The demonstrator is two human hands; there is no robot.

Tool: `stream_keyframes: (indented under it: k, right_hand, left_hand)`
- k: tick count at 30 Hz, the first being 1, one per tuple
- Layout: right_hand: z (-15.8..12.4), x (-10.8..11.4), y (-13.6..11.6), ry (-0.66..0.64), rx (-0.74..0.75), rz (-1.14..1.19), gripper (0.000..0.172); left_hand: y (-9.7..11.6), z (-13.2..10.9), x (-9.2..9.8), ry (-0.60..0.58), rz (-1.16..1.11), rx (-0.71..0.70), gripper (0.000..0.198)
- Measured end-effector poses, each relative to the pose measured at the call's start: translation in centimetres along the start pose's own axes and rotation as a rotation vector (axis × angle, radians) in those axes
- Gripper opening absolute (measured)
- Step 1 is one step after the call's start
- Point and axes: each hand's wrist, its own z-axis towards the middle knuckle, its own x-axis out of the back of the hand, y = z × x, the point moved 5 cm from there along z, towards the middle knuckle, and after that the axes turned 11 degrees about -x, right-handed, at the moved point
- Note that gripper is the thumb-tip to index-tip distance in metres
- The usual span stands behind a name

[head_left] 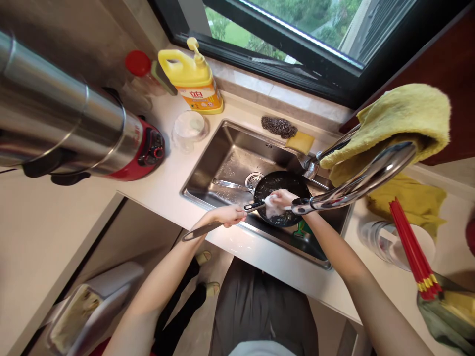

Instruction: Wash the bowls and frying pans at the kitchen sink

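My left hand (230, 215) is closed around the long handle (202, 231) of a black frying pan (293, 183); the handle sticks out past the sink's front edge. The pan lies tilted in the right part of a steel sink (208, 163), wet inside. My right hand (282, 198) is inside the pan, closed on a white, foamy wad (273, 206) pressed against its surface; whether it is cloth or sponge I cannot tell. Just over my right wrist hangs the chrome faucet (349, 198). Near the drain lies a long, flat metal utensil (232, 185).
A yellow cloth (404, 113) drapes over the faucet. Behind the sink sit a steel scourer (278, 126) and a yellow sponge (300, 142). Left are a detergent jug (196, 86) and a steel-and-red appliance (137, 148); red chopsticks (413, 247) are right. Another person's feet (208, 288) show below.
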Motion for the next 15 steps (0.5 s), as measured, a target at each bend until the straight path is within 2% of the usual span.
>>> stream_keyframes:
  k: [2,3,4,6,7,8,9,10,13,15]
  right_hand:
    - [-0.2,0.7,-0.4,-0.007,0.065,-0.053,0.029]
    - [-0.3,1.2,-0.4,0.062,0.089,-0.056,0.036]
    - [-0.5,1.8,-0.4,0.191,0.108,-0.044,0.039]
    - [-1.3,2.7,-0.5,0.55,0.167,-0.03,0.04]
    - [-2.0,2.5,-0.6,0.723,0.212,-0.035,0.039]
    - [-2.7,1.8,-0.9,0.839,0.265,-0.05,0.039]
    - [-3.2,0.6,-1.2,0.883,0.317,-0.067,0.04]
    - [-3.6,-0.9,-1.6,0.864,0.358,-0.081,0.04]
    - [-4.8,-5.1,-2.4,0.729,0.408,-0.049,0.041]
    - [-5.5,-6.7,-2.2,0.669,0.421,0.013,0.042]
  left_hand:
    - [-0.1,-0.1,0.2,-0.026,-0.051,0.006,0.029]
    - [-0.1,0.0,0.2,-0.033,-0.077,0.001,0.03]
    - [-0.2,0.1,0.2,-0.037,-0.101,-0.008,0.03]
    - [-0.3,0.8,0.1,-0.02,-0.15,-0.047,0.031]
    - [-0.2,1.3,-0.1,-0.004,-0.174,-0.073,0.032]
    - [-0.1,1.9,-0.3,0.012,-0.197,-0.1,0.032]
    - [0.1,2.6,-0.6,0.026,-0.218,-0.128,0.032]
    - [0.3,3.3,-0.9,0.036,-0.235,-0.157,0.031]
    - [1.1,5.1,-1.7,0.078,-0.236,-0.224,0.028]
    - [1.2,5.9,-2.1,0.109,-0.212,-0.239,0.03]
